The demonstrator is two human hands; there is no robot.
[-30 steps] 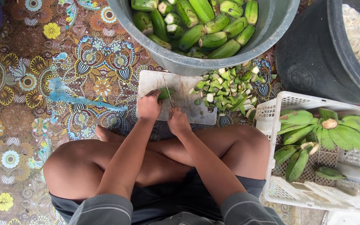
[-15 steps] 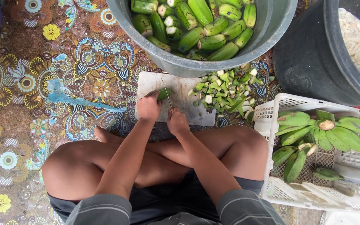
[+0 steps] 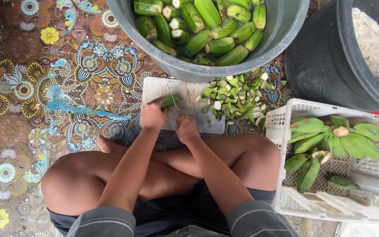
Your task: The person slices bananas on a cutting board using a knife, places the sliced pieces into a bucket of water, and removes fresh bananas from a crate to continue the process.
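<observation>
I sit cross-legged on a patterned floor mat. My left hand (image 3: 153,115) presses a green banana (image 3: 170,101) onto a white cutting board (image 3: 198,120). My right hand (image 3: 186,130) grips a knife (image 3: 174,102) whose thin blade lies across the banana's end. To the right of the blade, a heap of cut green banana ends (image 3: 233,95) spills over the board's right edge.
A grey tub (image 3: 281,30) full of trimmed green bananas stands just beyond the board. A dark bucket (image 3: 325,70) holding pale shreds is at upper right. A white plastic crate (image 3: 286,193) with a bunch of green bananas (image 3: 334,142) sits against my right knee.
Both hands stay at the board; the knife and banana have barely shifted.
</observation>
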